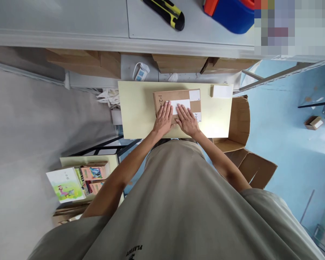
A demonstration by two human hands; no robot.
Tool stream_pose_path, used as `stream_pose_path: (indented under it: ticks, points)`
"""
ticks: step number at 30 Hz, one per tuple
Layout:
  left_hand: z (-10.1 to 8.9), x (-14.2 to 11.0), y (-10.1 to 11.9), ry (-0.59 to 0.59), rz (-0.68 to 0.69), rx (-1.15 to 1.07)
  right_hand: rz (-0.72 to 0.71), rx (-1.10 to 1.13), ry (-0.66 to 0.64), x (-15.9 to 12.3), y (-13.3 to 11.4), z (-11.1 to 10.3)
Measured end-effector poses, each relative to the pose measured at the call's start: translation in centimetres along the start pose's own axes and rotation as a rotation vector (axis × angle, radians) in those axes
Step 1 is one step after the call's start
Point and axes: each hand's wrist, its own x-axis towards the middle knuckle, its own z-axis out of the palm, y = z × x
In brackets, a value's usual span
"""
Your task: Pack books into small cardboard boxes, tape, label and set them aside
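A flat brown cardboard box (178, 96) lies on a pale yellow table (136, 112). It carries a white label (183, 103) across its top and handwriting on its left end. My left hand (163, 118) lies flat on the box, fingers stretched out over the label's left part. My right hand (187, 120) lies flat beside it, fingers pressed on the label's right part. Both hands are open and hold nothing.
A small white block (222, 91) sits at the table's far right corner. An open cardboard carton (239, 121) stands right of the table. Picture books (78, 180) lie on a low stand at left. A yellow-black utility knife (169, 13) and a blue container (232, 14) rest on the shelf above.
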Motion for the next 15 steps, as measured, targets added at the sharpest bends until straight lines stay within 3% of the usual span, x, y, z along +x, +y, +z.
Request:
stream_pose_path:
  ticks: [4, 11, 15]
  points:
    - [0.8, 0.1, 0.1, 0.016, 0.004, -0.016, 0.141, 0.011, 0.130, -0.6, 2.6, -0.9]
    - [1.7, 0.8, 1.8, 0.072, -0.092, -0.101, 0.018, 0.007, 0.021, 0.9, -0.7, 0.6]
    - [0.5, -1.7, 1.7, 0.042, -0.099, -0.126, 0.083, 0.010, 0.083, 0.0, 1.6, -0.1]
